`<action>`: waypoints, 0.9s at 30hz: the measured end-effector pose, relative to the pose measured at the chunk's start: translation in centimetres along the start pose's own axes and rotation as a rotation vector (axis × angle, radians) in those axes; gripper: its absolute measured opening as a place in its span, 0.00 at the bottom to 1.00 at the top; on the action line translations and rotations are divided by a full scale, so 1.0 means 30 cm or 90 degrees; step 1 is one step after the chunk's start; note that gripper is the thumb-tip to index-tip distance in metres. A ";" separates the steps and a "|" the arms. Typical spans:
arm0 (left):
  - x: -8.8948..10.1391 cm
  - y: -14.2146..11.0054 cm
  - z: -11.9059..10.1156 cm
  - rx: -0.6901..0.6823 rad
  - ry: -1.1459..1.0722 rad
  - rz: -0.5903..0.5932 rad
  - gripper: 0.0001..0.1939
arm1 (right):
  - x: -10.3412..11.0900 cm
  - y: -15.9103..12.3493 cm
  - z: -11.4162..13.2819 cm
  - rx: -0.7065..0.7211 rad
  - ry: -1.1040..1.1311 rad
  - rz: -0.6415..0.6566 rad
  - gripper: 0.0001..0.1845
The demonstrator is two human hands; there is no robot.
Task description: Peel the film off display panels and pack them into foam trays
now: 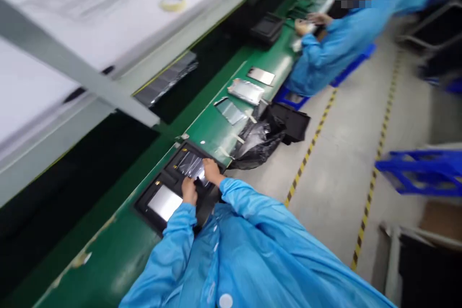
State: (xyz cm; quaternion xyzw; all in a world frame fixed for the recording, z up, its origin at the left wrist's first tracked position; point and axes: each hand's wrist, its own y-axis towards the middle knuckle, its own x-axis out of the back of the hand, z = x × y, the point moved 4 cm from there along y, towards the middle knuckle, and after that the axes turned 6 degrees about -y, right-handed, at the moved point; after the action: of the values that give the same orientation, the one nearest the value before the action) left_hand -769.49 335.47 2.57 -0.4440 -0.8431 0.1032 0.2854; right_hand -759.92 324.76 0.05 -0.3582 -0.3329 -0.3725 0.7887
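A black foam tray [164, 174] with two recesses rests on the green bench in front of me. In its far recess is a dark, glossy screen panel [191, 164] with streaky reflections, perhaps from a clear film. My left hand [189, 191] is closed at the panel's near edge, fingers curled down. At the panel's right edge, my right hand [212, 172] is closed too, its fingertips bent over the border. The nearer recess holds a bright silver-white panel [166, 202]. Both fingertips are small and partly hidden.
Beyond the tray lie a glass panel [231, 110], a film-wrapped panel [246, 91] and a pale panel [260, 76]. A black plastic bag [258, 147] hangs at the bench's edge. A co-worker in blue [335, 53] sits farther along. A white shelf [90, 24] overhangs the left side.
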 end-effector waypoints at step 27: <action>0.123 0.058 0.061 0.102 -0.409 -0.072 0.18 | 0.077 -0.119 0.009 0.128 0.078 -0.143 0.36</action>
State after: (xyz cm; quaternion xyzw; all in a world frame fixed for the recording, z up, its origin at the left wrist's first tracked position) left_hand -770.97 339.61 1.77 -0.3173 -0.9025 0.2879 0.0445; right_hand -761.78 322.51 3.16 -0.2147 -0.3579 -0.4443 0.7927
